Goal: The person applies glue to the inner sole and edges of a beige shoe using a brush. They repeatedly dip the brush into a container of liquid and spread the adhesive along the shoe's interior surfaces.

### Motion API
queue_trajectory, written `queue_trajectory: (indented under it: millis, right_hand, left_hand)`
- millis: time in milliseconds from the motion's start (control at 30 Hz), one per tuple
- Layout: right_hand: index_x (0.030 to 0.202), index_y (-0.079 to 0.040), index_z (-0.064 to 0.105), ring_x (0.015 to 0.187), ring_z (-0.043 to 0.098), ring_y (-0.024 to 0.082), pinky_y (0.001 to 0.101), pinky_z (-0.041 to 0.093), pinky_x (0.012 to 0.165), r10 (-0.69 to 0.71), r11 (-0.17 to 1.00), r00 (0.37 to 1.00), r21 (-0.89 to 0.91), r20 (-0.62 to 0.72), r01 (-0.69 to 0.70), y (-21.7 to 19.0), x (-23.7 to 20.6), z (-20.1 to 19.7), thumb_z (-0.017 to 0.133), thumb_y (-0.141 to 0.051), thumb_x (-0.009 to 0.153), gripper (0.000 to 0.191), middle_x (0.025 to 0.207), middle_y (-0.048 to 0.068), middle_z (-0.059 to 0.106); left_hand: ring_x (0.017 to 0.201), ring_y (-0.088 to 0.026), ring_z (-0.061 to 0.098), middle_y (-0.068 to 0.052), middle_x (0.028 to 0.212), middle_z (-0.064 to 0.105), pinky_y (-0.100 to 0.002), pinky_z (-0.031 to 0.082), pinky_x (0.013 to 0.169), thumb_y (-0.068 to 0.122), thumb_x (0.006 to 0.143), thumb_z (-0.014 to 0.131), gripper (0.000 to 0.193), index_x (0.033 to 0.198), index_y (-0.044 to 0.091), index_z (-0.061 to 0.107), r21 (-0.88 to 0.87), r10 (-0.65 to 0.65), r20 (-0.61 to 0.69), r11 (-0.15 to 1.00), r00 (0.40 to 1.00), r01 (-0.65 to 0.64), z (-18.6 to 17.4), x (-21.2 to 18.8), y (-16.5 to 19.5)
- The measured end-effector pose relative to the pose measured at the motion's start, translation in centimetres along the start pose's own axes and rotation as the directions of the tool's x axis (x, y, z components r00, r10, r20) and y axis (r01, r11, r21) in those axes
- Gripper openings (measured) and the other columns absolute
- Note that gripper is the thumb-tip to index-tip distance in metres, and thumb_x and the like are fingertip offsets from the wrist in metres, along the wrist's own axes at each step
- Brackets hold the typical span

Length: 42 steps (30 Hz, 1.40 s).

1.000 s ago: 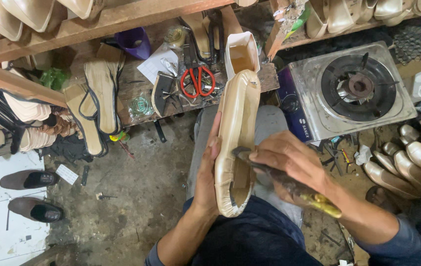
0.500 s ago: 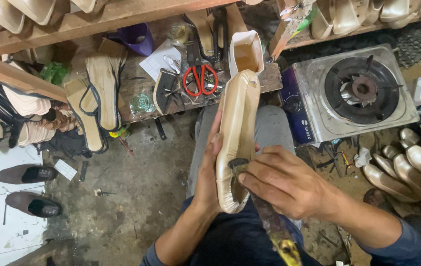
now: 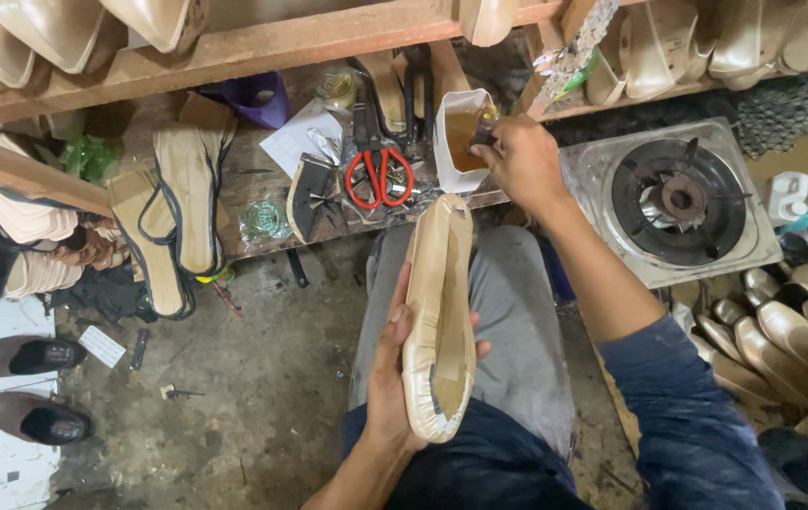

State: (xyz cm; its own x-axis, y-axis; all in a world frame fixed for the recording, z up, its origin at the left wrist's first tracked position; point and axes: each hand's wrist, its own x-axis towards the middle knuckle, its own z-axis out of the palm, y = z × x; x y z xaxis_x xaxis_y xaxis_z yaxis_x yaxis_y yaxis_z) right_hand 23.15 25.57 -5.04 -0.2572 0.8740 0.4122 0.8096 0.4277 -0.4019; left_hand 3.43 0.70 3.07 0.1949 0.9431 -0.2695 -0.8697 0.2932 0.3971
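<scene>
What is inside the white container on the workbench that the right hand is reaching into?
The white container holds an amber-brown liquid or paste. The right hand dips a dark tool tip into it; the tip's end and the container's bottom are hidden. The left hand holds a beige shoe.

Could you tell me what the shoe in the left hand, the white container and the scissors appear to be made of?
Shoe: seemingly cream synthetic leather, faint sheen, over a paler sole board. White container: probably plastic, thin slightly translucent walls, amber liquid inside. Scissors: dark metal blades, glossy red handles, likely plastic.
</scene>
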Motion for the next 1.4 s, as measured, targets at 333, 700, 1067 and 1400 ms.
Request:
queue_trajectory:
  millis: [333, 700, 1067, 1400]
  right_hand:
    - [0.088, -0.001, 0.07, 0.088, 0.063, 0.038, 0.0524, 0.048, 0.079, -0.065, 0.994, 0.998, -0.086, -0.015, 0.064, -0.4, 1.2, -0.8, 0.082, -0.018, 0.084, 0.021, 0.086, 0.018, 0.069]
    - [0.105, 0.005, 0.064, 0.083, 0.066, 0.04, 0.0454, 0.05, 0.074, 0.105, 0.97, 0.993, 0.212, 0.06, -0.116, -2.2, -1.0, -3.9, 0.073, -0.01, 0.094, 0.021, 0.09, 0.023, 0.067]
    - [0.121, 0.003, 0.064, 0.102, 0.066, 0.018, 0.0291, 0.055, 0.087, 0.151, 0.609, 0.987, 0.791, -0.045, -0.057, -14.8, -11.5, -12.0, 0.066, 0.003, 0.1, 0.021, 0.114, 0.012, 0.066]
    - [0.113, 0.002, 0.068, 0.089, 0.071, 0.024, 0.0328, 0.057, 0.077, -0.008, 0.895, 0.989, 0.44, -0.15, 0.074, -16.8, -13.2, -14.7, 0.072, 0.002, 0.093, 0.021, 0.102, 0.016, 0.071]
  left_hand:
    - [0.116, -0.034, 0.063, -0.016, 0.157, 0.043, -0.047, 0.059, 0.09, 0.047, 0.101, 0.047, 0.076, 0.166, 0.022, 0.017, 0.009, 0.028, -0.035, 1.0, 0.999, -0.028, -1.3, 0.6, 0.1]
    - [0.118, -0.033, 0.062, -0.012, 0.155, 0.045, -0.046, 0.06, 0.089, 0.046, 0.102, 0.043, 0.07, 0.165, 0.023, 0.021, -0.02, 0.004, -0.023, 1.0, 1.0, -0.005, -1.1, 1.7, 0.0]
    - [0.114, -0.029, 0.061, -0.013, 0.151, 0.048, -0.045, 0.058, 0.089, 0.045, 0.106, 0.045, 0.071, 0.168, 0.022, 0.02, -0.087, 0.055, 0.086, 0.995, 0.995, -0.048, 0.5, 2.0, -0.5]
    - [0.117, -0.029, 0.059, -0.018, 0.157, 0.042, -0.046, 0.058, 0.089, 0.043, 0.105, 0.044, 0.074, 0.169, 0.023, 0.015, 0.101, 0.041, 0.09, 0.994, 0.995, -0.05, 2.5, 0.4, -0.4]
